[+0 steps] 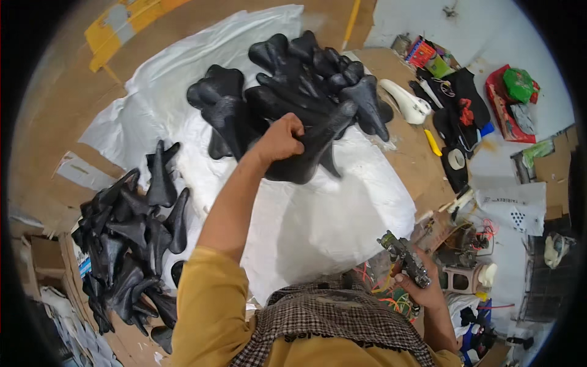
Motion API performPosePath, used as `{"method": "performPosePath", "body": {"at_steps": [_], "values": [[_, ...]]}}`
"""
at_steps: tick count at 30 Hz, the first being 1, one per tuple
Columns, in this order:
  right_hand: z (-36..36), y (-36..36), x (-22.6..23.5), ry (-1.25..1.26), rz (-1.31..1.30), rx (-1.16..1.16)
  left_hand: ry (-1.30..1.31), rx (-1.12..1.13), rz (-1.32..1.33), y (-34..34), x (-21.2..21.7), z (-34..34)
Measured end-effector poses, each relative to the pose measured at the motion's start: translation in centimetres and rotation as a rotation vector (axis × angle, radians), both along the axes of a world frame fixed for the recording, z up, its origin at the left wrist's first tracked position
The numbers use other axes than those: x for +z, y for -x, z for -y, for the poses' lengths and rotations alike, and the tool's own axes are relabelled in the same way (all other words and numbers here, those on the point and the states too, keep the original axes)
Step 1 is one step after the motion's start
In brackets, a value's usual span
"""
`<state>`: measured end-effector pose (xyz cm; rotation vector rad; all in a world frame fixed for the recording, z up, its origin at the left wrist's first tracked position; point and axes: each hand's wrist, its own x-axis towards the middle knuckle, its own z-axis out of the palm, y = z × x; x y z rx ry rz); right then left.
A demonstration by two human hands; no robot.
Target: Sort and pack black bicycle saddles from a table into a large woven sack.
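Note:
My left hand [280, 139] reaches forward and grips a black bicycle saddle cover [318, 150] at the near edge of a heap of black saddles [299, 73] lying on a white plastic sheet [318, 220]. My right hand [422, 287] is low at the right and holds a dark metal staple gun [403, 257], its nose pointing up and left. A second heap of black saddles [131, 238] lies at the left beside my left arm.
A white saddle shell [406, 101] and a yellow tool [431, 142] lie right of the far heap. Clothes, a roll of tape [456, 159], red bags and clutter fill the right side. Cardboard covers the floor around the sheet.

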<state>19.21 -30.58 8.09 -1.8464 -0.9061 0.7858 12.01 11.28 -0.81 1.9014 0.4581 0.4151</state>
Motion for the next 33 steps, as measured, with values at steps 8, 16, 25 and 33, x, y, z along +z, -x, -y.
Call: {"method": "performPosePath", "body": {"at_steps": [8, 16, 25, 33], "values": [[-3.8, 2.8, 1.8, 0.096, -0.132, 0.209, 0.155, 0.806, 1.002, 25.7, 8.2, -1.9], [-5.4, 2.6, 6.7, -0.306, -0.035, 0.207, 0.478, 1.260, 0.810, 31.8, -7.3, -1.9], [-5.6, 3.7, 3.9, -0.003, -0.066, 0.283, 0.525, 1.044, 0.279, 18.5, -8.2, -10.9], [-3.9, 1.3, 5.2, -0.092, 0.009, 0.057, -0.130, 0.630, 0.075, 11.8, -9.2, -18.1]]}}
